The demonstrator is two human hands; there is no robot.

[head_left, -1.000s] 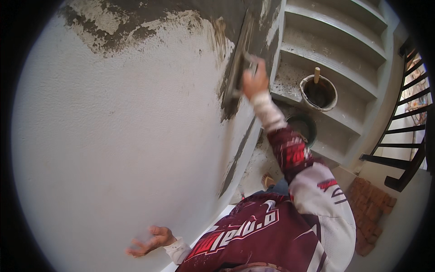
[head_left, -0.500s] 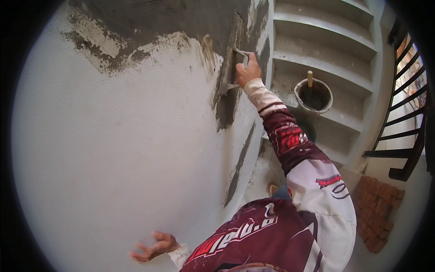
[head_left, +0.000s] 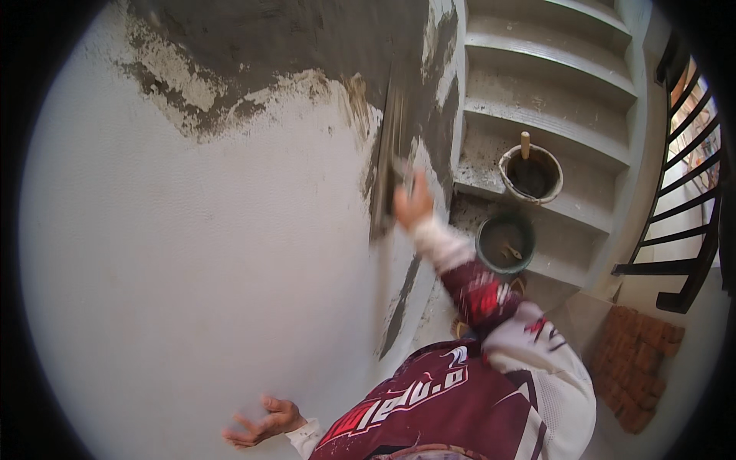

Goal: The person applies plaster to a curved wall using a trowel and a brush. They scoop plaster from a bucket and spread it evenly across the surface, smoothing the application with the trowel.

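Note:
My right hand (head_left: 412,201) is wrapped round the handle of a long plastering trowel (head_left: 386,176), both smeared by motion. Its narrow blade lies along the corner where the wall turns, at the lower end of a dark grey coat of plaster (head_left: 299,38). Beside the blade, the white textured wall (head_left: 215,268) spreads to the left. Low down at the left, my left hand (head_left: 267,423) holds nothing. Its fingers are spread in front of the white wall; whether they touch it I cannot tell.
Stairs (head_left: 544,80) rise at the right. On a step stands a pale-rimmed bucket (head_left: 557,180) of dark mix, a wooden-handled tool (head_left: 525,144) in it. Nearer is a green bucket (head_left: 481,249) with a brush (head_left: 511,251) inside. A dark railing (head_left: 667,267) and stacked red bricks (head_left: 632,360) line the right side.
My right hand and the trowel have moved down along the wall corner toward me. The green bucket, mostly behind my arm before, now shows. My left hand has hardly moved.

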